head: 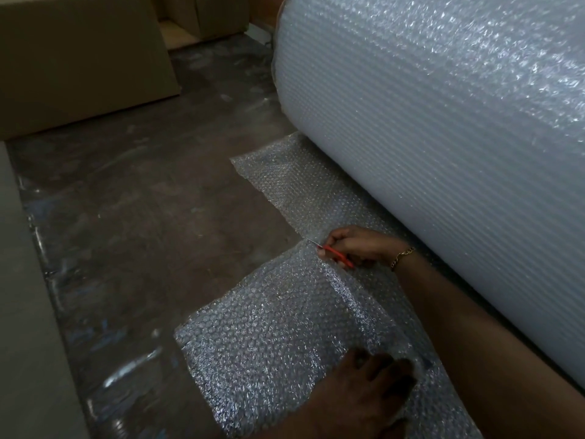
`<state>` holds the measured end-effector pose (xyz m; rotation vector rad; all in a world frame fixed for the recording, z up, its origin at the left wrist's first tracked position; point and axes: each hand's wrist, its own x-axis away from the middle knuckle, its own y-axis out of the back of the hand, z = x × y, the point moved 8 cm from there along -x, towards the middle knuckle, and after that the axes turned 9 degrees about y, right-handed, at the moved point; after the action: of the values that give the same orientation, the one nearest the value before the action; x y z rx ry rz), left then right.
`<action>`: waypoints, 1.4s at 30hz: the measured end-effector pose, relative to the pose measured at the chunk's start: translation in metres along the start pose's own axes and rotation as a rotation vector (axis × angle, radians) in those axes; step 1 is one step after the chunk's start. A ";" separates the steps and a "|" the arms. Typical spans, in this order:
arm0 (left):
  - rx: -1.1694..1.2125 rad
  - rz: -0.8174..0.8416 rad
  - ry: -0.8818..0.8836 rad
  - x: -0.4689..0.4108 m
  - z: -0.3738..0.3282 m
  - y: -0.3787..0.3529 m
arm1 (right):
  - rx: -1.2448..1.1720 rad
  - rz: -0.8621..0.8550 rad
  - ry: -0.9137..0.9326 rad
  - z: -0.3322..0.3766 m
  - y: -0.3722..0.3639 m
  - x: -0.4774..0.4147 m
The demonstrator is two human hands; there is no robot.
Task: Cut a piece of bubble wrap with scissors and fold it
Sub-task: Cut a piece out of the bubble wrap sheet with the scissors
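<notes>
Right grip (356, 245) clamped round the orange scissors (340, 257), blades biting the bubble wrap (278, 327) just ahead of it. Roll (443, 122) sits right behind. What looks like your foot (367, 384), nearer you, pins the sheet taut for a clean cut. Left grip's out of shot.

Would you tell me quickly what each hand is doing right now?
Left hand: on bubble wrap, grip unclear.
Right hand: grips red scissors.

bubble wrap roll (443, 122): 1, right | bubble wrap sheet (269, 343): 1, near | red-handled scissors (340, 256): 1 pair | hands: 2, left hand (364, 384) near, right hand (357, 245) farther | bracelet (402, 256): 1 | cardboard boxes: 2 far left, large box (79, 58), smaller box (218, 14)
</notes>
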<state>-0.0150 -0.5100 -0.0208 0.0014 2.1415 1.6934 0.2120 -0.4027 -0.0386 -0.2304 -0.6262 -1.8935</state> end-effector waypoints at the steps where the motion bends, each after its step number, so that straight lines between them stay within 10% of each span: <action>1: 0.003 -0.004 0.001 0.000 0.000 0.000 | -0.013 -0.004 -0.010 0.000 0.000 -0.001; 42: 0.030 -0.075 -0.013 0.001 -0.001 0.003 | 0.304 -0.005 -0.002 0.026 0.002 -0.003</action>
<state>-0.0167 -0.5099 -0.0182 -0.0589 2.1303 1.6149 0.2117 -0.3874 -0.0168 -0.0342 -0.9053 -1.7752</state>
